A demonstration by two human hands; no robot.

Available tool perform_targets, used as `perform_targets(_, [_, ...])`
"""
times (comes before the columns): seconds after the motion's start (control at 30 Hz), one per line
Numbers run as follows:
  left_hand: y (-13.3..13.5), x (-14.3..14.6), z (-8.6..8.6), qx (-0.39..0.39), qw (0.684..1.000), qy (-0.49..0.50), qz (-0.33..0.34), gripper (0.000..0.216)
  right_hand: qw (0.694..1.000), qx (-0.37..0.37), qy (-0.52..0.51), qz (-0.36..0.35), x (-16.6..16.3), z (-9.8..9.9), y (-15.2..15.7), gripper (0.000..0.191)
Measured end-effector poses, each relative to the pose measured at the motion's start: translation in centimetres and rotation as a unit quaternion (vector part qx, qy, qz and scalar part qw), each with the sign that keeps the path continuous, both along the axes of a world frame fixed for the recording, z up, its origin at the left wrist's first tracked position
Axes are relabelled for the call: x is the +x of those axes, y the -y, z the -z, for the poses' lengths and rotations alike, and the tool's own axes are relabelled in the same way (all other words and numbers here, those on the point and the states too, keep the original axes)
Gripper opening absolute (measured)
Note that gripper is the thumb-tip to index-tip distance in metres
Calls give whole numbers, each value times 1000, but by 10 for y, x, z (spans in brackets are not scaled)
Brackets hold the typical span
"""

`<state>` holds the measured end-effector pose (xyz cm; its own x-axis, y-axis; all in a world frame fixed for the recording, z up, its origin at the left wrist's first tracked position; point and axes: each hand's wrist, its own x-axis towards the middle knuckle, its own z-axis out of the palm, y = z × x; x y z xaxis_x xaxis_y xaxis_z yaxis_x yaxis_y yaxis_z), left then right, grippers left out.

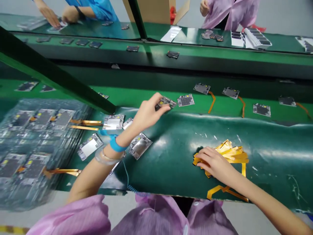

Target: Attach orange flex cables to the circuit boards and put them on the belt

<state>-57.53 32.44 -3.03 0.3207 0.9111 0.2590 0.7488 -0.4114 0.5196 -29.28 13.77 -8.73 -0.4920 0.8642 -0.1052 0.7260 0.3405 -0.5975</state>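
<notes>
My left hand (148, 112) reaches forward and pinches a small circuit board (166, 102) over the near edge of the green conveyor belt (220, 106). A blue wrist strap (116, 145) circles that wrist. My right hand (212, 161) lies on a pile of yellow flex strips (232, 153) on the dark green mat (171, 147), fingers pressed onto the strips. Loose boards (140, 146) with silver shields lie on the mat by my left forearm.
Clear trays (34, 143) of boards with flex strips stack at the left. More boards (186, 100) ride the belt, some with orange strips (212, 101). A green frame bar (53, 76) crosses at upper left. Other people's hands (50, 16) work at the far bench.
</notes>
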Motion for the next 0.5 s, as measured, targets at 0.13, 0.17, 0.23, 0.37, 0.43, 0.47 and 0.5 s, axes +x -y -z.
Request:
perform_targets(0.13, [62, 15, -3, -111, 988, 51, 94, 21, 1000, -14, 0, -15, -10, 8, -12, 14])
perform_targets(0.17, [74, 17, -2, -152, 981, 62, 106, 21, 1000, -18, -5, -16, -9, 7, -15, 16])
perform_targets(0.23, [93, 19, 0, -230, 963, 85, 113, 23, 1000, -21, -13, -13, -7, 4, -19, 17])
perform_targets(0.37, [119, 24, 4, -343, 921, 150, 109, 23, 992, -18, -100, 75, -5, -14, -18, 10])
perform_targets(0.43, [130, 28, 4, -366, 912, 157, 96, 22, 960, -17, -214, 179, -9, -27, -12, 6])
perform_targets(0.47, [134, 30, 3, -367, 914, 151, 85, 23, 938, -18, -265, 224, -12, -33, -8, 3])
perform_targets(0.5, [139, 32, 2, -362, 918, 141, 74, 25, 921, -20, -297, 252, -16, -39, -3, 7])
